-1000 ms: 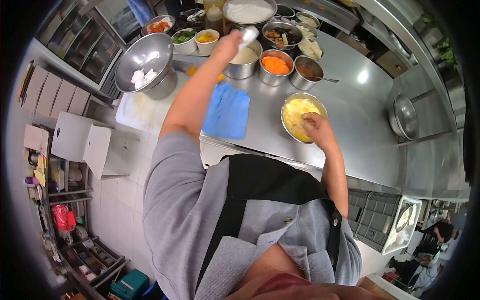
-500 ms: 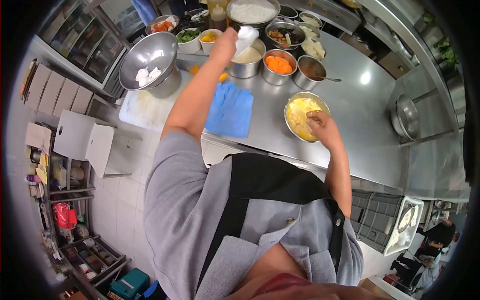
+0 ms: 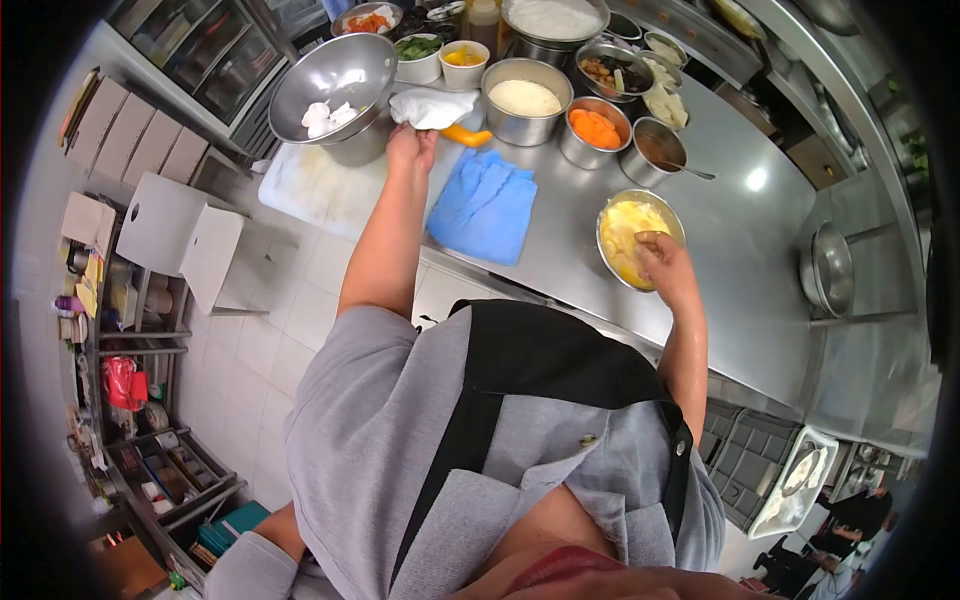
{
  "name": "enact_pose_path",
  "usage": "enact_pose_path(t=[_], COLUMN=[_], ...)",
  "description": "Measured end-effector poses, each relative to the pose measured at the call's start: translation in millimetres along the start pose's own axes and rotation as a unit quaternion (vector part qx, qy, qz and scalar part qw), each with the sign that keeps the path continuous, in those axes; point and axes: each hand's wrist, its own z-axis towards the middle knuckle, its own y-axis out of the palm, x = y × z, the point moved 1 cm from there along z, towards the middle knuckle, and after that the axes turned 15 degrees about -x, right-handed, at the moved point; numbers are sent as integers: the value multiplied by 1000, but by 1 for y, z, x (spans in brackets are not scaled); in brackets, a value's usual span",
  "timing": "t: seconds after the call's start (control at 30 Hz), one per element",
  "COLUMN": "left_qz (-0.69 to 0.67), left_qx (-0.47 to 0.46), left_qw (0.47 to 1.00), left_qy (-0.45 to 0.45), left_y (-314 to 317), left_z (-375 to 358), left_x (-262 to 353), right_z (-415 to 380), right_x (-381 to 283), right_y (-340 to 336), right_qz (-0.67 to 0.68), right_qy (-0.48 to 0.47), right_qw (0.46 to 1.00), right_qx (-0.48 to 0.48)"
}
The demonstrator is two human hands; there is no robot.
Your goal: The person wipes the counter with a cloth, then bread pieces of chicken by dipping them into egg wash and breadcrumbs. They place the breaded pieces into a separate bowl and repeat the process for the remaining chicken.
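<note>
My left hand is closed on the near edge of a limp white cloth, held low over the back of the white cutting board. Beside it is a curved orange object, partly covered by the cloth. A steel mixing bowl with white pieces inside is to its left. My right hand reaches over the rim of a metal bowl of yellow, egg-like mixture. Its fingers curl down into the mixture, and their tips are hidden.
A folded blue cloth lies near the counter's front edge. Behind stand a pot of pale crumbs, a pot of orange slices, a sauce pot with a spoon and a bowl of white powder. Another person's sleeve shows lower left.
My left hand has moved from above the crumb pot down and left to the cutting board, carrying the white cloth. My right hand stays at the yellow bowl. A sleeve has appeared lower left.
</note>
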Motion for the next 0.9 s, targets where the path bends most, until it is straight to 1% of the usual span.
enact_pose_path(t=[0.07,0.1,0.2,0.3,0.4,0.43,0.5,0.53,0.6,0.63,0.67,0.7,0.73,0.77,0.8,0.83,0.87,0.9], left_qz=[-2,-3,60,111,80,70,50,53,203,276,395,504,599,581,556,525,597,659], left_qx=[-1,-2,25,124,174,186,215,149,172,180,182,177,166,81,-3,-87,-157,-226], left_qw=[1000,1000,998,980,972,971,969,986,964,944,893,819,725,767,802,828,779,716], left_qy=[6,7,-22,-112,-139,-130,-108,-50,-5,16,114,208,297,260,221,180,109,38], left_y=[-22,-21,-14,-21,-20,-15,-9,-14,-15,-13,-21,-35,-32,-31,-15,-3,2,7], left_z=[10,10,14,21,13,6,-11,-23,-45,-53,-58,-62,-70,-76,-89,-97,-95,-93], left_x=[-1,1,1,3,7,8,13,13,8,7,5,-3,-7,-12,-14,-19,-29,-39], right_z=[3,4,8,6,4,3,2,2,0,-1,-2,-4,-8,-10,-11,-14,-16,-17], right_x=[-1,0,2,-1,-3,-2,-1,0,5,6,6,5,5,5,5,4,2,0], right_y=[2,3,3,1,-4,-4,-7,-8,-8,-8,-8,-9,-10,-11,-11,-10,-10,-11], right_qz=[8,17,28,17,6,4,7,8,30,41,25,9,-7,-3,-2,0,-2,-5], right_qy=[-4,-4,4,-4,-23,-28,-21,-18,-24,-28,-24,-20,-15,-18,-22,-25,-31,-36], right_qw=[1000,1000,999,1000,1000,1000,1000,1000,999,999,999,1000,1000,1000,1000,1000,999,999], right_qx=[-3,-5,-23,-20,-11,-11,-1,2,4,6,2,-1,-1,1,4,5,8,10])
